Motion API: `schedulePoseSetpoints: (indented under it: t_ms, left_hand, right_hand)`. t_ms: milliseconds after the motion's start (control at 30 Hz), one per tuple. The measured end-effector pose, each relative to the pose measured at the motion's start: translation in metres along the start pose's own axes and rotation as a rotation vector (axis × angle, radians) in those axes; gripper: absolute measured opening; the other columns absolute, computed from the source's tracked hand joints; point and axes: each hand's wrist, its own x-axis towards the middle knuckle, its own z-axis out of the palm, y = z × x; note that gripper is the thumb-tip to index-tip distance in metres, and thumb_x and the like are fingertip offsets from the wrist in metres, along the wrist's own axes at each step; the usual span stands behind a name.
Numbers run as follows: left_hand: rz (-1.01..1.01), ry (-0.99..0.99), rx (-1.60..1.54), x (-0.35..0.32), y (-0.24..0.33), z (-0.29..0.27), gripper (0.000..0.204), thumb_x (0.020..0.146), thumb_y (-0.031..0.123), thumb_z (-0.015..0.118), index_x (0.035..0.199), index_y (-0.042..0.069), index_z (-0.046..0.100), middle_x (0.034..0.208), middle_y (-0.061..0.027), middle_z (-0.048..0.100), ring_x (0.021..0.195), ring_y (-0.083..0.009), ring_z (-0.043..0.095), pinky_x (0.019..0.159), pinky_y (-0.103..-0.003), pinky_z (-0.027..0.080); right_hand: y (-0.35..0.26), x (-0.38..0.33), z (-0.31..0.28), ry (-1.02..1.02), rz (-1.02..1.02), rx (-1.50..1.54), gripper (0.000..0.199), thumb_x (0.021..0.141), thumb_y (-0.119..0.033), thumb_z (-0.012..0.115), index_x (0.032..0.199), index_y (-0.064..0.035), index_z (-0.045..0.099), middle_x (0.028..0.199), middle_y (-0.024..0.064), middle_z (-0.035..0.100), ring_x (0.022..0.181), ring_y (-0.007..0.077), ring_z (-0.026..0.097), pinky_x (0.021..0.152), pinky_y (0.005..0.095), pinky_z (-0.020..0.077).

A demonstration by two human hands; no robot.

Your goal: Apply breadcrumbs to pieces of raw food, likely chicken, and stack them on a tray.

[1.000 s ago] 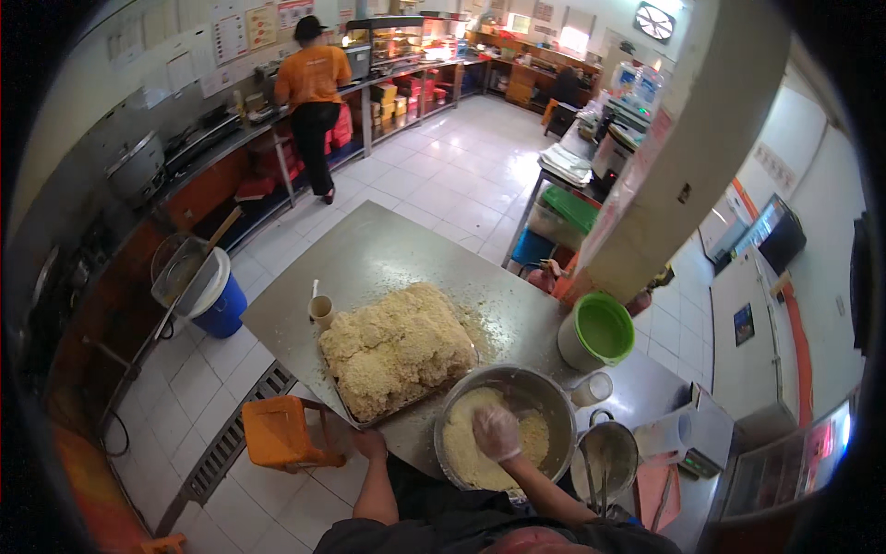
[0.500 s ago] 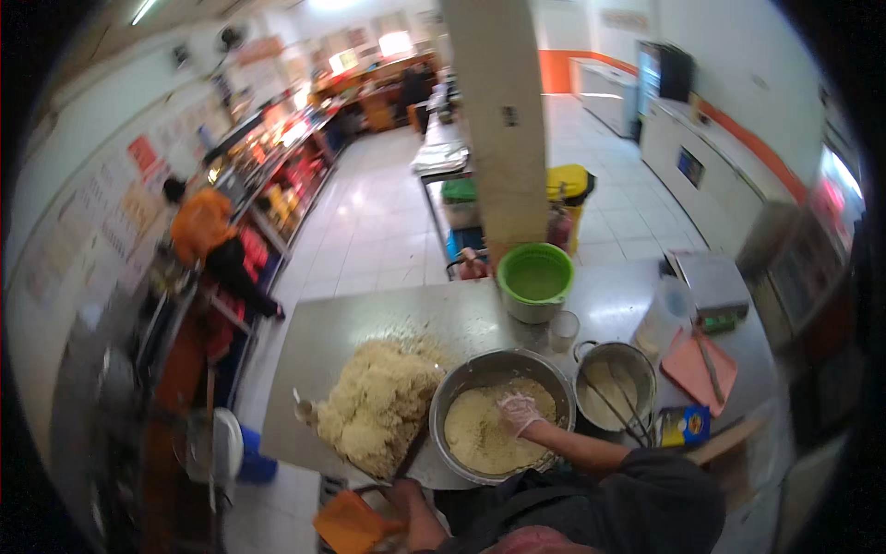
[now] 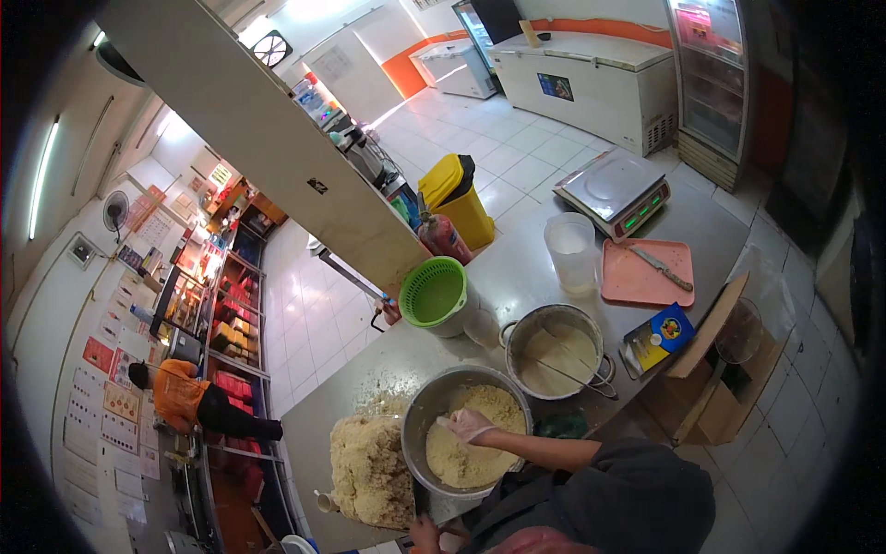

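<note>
A clear plastic glove covers my right hand (image 3: pixel 469 427), which is over the large metal bowl (image 3: pixel 418 462) of pale yellow breading (image 3: pixel 471 460). Its fingers look drawn together; whether they hold any breading cannot be seen. Left of the bowl, a big heap of crumb-coated pieces (image 3: pixel 371 473) is piled on the steel table (image 3: pixel 346 383). Low in the picture, my left hand (image 3: pixel 425 534) is at the table's near edge, just below the heap and bowl. Its fingers are curled, and what they grip is hidden. A small pale cup (image 3: pixel 325 501) lies beside the heap.
Right of the bowl stands a pot of batter (image 3: pixel 554 355) with a whisk handle. Behind are a green basket on a bucket (image 3: pixel 434 294), a plastic jug (image 3: pixel 570 251), a scale (image 3: pixel 614 189) and a pink tray (image 3: pixel 646 268) with a knife. A pillar (image 3: pixel 286 157) rises beyond. A co-worker (image 3: pixel 180 397) stands far left.
The view has swung to the right and tilted. My right hand has lifted out of the breading and moved toward the bowl's left side. The orange item by my left hand is mostly out of view.
</note>
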Motion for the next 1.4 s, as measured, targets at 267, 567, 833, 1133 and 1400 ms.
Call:
schedulePoseSetpoints:
  t_ms: [267,567,833,1133,1400]
  left_hand:
    - [0.628,-0.307,-0.702,-0.064,0.191,0.001,0.035,0.092,0.024,0.060,0.118,0.005,0.046,0.104,-0.0138,0.058,0.090,-0.0253,0.059,0.072,-0.036,0.049]
    - [0.765,0.025,-0.386,0.010,0.184,0.037,0.025,0.090,0.025,0.055,0.081,0.002,0.053,0.074,-0.0225,0.056,0.072,-0.0413,0.057,0.062,-0.045,0.042]
    - [0.554,0.137,-0.367,0.050,0.141,0.052,0.025,0.089,0.026,0.052,0.081,0.002,0.054,0.076,-0.0225,0.058,0.075,-0.0421,0.058,0.064,-0.050,0.044]
    - [0.422,0.164,-0.334,0.032,0.137,0.036,0.026,0.091,0.028,0.053,0.095,0.002,0.055,0.077,-0.0190,0.063,0.076,-0.0382,0.063,0.067,-0.048,0.049]
    - [0.137,-0.579,-1.639,0.007,0.109,0.034,0.052,0.092,0.034,0.059,0.130,0.003,0.043,0.116,-0.0157,0.058,0.106,-0.0201,0.057,0.087,-0.034,0.048]
  right_hand:
    - [-0.036,-0.007,-0.007,-0.039,0.352,0.497,0.064,0.090,-0.060,0.047,0.082,0.0013,0.066,0.081,0.0169,0.066,0.075,0.0328,0.062,0.075,0.0397,0.0474]
    - [0.019,-0.048,0.039,-0.161,0.403,1.082,0.023,0.092,-0.019,0.050,0.105,-0.0033,0.062,0.091,0.0051,0.061,0.083,0.0170,0.061,0.070,0.0341,0.0483]
    - [-0.074,-0.080,-0.059,-0.095,-0.035,0.785,0.024,0.089,-0.009,0.057,0.111,-0.0012,0.060,0.101,0.0070,0.063,0.087,0.0126,0.059,0.076,0.0272,0.0480]
    - [-0.055,-0.123,-0.123,0.725,-0.153,-0.415,0.021,0.085,-0.015,0.059,0.096,0.0018,0.066,0.085,0.0186,0.067,0.076,0.0368,0.064,0.066,0.0422,0.0480]
    - [-0.136,-0.160,0.034,0.296,-0.349,0.007,0.041,0.094,-0.033,0.054,0.120,-0.0013,0.058,0.119,0.0223,0.059,0.117,0.0340,0.053,0.101,0.0431,0.0361]
